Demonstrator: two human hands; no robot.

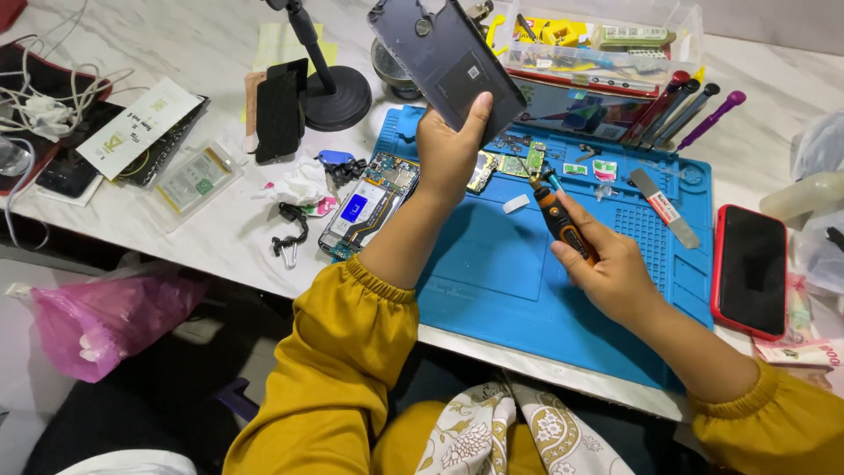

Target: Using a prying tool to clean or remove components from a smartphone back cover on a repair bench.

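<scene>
Blue repair mat (492, 273) on marble table (211, 229)

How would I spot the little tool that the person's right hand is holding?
Find the blue work mat covering the table's middle. Above its centre, the right hand grips a short screwdriver, tip toward the circuit boards. Unlike the slim red and purple drivers lying at the mat's far edge, it has a stubby black-and-orange handle.
</scene>
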